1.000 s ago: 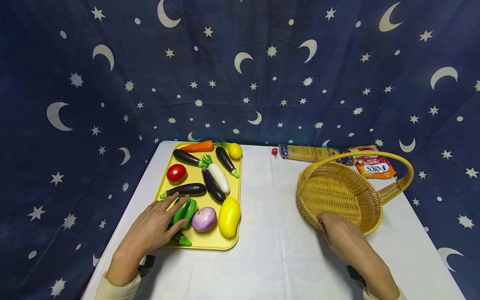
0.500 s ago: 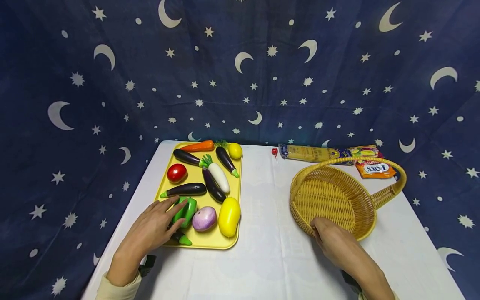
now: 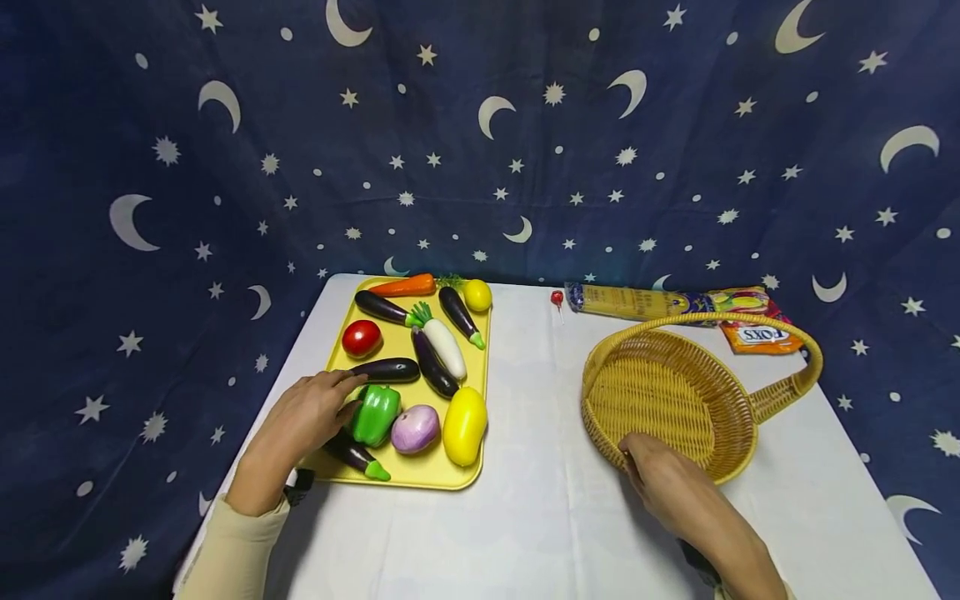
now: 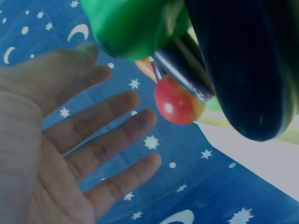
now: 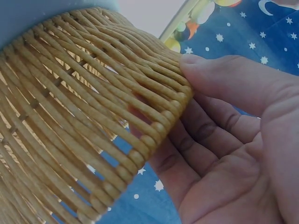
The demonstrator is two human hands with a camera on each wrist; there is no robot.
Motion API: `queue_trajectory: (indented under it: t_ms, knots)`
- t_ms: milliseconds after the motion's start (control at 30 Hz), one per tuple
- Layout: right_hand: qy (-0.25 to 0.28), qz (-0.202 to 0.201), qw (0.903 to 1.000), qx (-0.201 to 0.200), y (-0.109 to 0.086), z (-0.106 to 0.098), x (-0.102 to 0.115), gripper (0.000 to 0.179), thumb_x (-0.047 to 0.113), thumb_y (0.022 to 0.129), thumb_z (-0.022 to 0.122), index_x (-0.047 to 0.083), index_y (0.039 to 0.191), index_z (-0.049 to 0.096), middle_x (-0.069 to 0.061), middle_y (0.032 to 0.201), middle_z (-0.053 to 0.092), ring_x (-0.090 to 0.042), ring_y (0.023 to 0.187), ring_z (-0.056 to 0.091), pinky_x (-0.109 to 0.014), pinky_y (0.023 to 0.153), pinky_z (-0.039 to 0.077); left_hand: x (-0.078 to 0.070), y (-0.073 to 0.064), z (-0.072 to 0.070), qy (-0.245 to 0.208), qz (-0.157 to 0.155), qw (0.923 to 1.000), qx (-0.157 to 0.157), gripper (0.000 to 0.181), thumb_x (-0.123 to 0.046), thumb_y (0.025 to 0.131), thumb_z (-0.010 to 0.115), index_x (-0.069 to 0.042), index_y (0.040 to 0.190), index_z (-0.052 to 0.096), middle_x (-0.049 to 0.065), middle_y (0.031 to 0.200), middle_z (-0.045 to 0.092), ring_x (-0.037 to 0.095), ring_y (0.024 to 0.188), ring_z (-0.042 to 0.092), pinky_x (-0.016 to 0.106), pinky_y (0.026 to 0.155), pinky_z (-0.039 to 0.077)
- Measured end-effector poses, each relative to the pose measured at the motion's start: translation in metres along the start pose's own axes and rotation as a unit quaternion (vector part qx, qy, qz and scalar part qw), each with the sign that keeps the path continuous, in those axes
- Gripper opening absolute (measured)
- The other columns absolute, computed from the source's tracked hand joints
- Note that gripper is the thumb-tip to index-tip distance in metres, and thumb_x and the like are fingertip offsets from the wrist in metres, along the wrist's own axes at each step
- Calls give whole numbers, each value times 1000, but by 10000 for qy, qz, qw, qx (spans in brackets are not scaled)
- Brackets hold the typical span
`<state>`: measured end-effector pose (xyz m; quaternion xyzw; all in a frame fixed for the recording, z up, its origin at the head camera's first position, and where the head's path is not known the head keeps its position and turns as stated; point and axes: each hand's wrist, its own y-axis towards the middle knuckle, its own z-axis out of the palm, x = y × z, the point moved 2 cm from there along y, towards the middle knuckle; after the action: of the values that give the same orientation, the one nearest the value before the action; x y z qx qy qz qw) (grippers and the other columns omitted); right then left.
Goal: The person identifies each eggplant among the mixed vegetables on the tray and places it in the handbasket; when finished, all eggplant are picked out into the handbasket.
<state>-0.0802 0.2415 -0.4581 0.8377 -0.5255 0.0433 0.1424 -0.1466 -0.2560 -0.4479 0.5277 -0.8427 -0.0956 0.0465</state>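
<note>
At lower right of the head view, the wicker basket [image 3: 678,398] rim is pinched by the right hand [image 3: 667,483]. At lower left, the left hand [image 3: 303,417] lies spread against the green pepper [image 3: 375,412]. "FOXS" is read on the far candy bag [image 3: 757,333], partly hidden behind the basket handle.

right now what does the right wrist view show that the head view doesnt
Only the right wrist view shows the grip up close: the right hand pinches the wicker basket rim, thumb on top and fingers underneath, with the open weave visible. Only the head view shows the layout: the yellow tray of toy vegetables, the left hand at the green pepper, the basket's arched handle and the packets behind it. Both show the right hand on the basket's near rim, and the starry blue cloth.
</note>
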Motion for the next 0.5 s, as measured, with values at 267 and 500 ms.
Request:
queue_trajectory:
  t_ms: [267, 500]
  knots:
    - [-17, -62, 9999, -135, -3, -2, -1, 23, -3, 87, 76, 14, 96, 63, 11, 80, 54, 0, 69, 44, -24, 59, 44, 21, 3, 2, -44, -181, 9996, 193, 37, -4, 86, 84, -4, 122, 74, 16, 108, 75, 37, 90, 73, 53, 82, 60]
    - [-7, -119, 9999, -17, -2, 0, 1, 21, -2, 89, 76, 14, 97, 64, 11, 83, 56, 0, 71, 47, -25, 62, 46, 7, -34, 3, -118, 45, 9999, 45, 35, 0, 79, 88, -8, 110, 77, 9, 102, 76, 29, 87, 73, 46, 78, 60]
